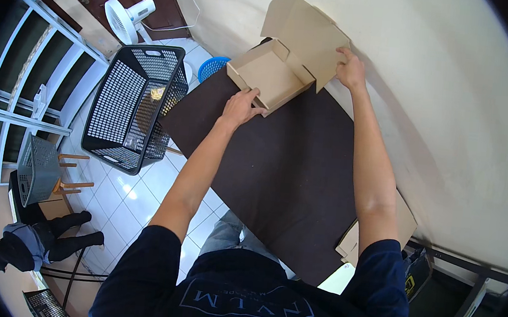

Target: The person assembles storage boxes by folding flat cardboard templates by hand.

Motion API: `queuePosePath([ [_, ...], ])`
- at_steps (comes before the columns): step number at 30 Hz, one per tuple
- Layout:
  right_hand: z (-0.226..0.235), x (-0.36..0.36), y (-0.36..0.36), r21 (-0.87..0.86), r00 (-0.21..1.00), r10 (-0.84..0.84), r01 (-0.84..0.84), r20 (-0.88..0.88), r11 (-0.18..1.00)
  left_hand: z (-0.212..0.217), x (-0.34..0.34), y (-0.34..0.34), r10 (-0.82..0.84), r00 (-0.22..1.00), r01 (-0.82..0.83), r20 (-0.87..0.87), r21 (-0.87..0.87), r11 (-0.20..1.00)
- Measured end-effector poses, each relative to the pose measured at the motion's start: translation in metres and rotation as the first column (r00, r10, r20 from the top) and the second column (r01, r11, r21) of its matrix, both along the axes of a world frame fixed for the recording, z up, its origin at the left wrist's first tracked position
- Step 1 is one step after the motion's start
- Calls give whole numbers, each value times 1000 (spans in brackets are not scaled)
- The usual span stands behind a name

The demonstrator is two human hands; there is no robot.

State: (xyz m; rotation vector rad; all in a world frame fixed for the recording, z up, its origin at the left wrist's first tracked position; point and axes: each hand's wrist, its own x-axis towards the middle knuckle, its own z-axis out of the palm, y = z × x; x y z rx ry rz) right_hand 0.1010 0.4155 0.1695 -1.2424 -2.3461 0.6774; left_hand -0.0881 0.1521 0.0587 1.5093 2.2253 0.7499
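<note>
Atop dark tabletop (289, 173), carton (266, 72) was finger-gripped by left hand (241, 107) at its seven o'clock, lid (310, 33) by right hand (351, 71) at three.

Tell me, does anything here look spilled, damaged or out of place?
Nothing stands out. The open cardboard box looks intact, its raised lid touched by the right hand, the left hand at the box's near wall. No spill shows on the dark table.

The desk (288, 179) is topped by a dark brown surface, left bare across its middle. At its far end a tan cardboard box (268, 74) is set down, its lid (310, 33) raised. Along the near right edge, folded cardboard (404, 217) is seen, partly hidden; whether it is carried by the desk cannot be told.
</note>
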Motion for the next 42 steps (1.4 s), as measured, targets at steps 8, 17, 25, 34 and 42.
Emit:
queuePosePath([
  [8,-62,-23,6,-302,938,-138,38,-319,953,-11,-15,-36,77,997,-77,-12,3,997],
  [17,-52,48,-75,-507,831,-329,66,-448,859,-33,-2,-46,223,903,-276,367,99,956],
  [25,-112,286,-222,-650,576,-730,402,-367,644,-76,54,-127,312,777,-476,547,187,859],
  [34,-153,586,-316,-105,218,-973,972,81,209,-78,106,-166,133,792,-178,595,18,984],
  [42,-140,668,-296,-24,130,-957,991,259,128,-45,183,-175,128,828,-101,545,-79,992],
])
